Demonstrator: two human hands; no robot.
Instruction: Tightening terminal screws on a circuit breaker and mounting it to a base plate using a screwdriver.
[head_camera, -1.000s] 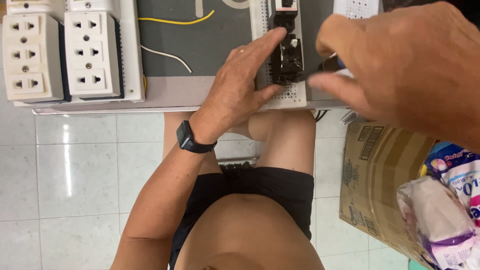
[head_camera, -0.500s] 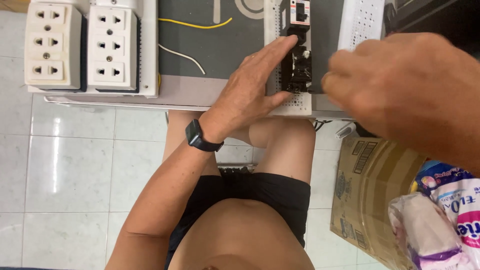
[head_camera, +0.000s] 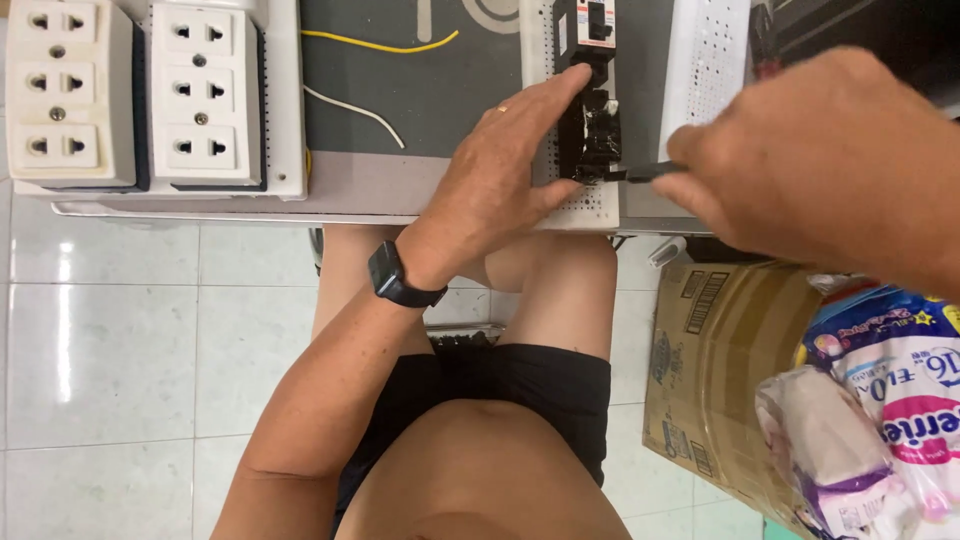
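Left hand (head_camera: 500, 165) is lying flat, fingers stretched out and open, pressing on the white perforated panel (head_camera: 590, 205) and touching the left side of the black circuit breaker (head_camera: 590, 125); not gripping anything. Black smartwatch (head_camera: 392, 275) is sitting on that wrist. Right hand (head_camera: 820, 150) is coming in from the right, fingers curled closed around a dark tool (head_camera: 640, 171), likely a screwdriver, whose tip is meeting the breaker's lower right edge. Breaker is standing on the panel at the top centre of the grey board (head_camera: 430, 100). Two white triple socket blocks (head_camera: 200, 95) are sitting at the board's left end; a yellow wire (head_camera: 380, 45) and a white wire (head_camera: 355, 110) are lying between. Brown cardboard box (head_camera: 720, 370) with dark barcode labels is standing on the tiled floor lower right; a white-and-blue plastic package with pink and purple print (head_camera: 890, 380) is resting beside it.
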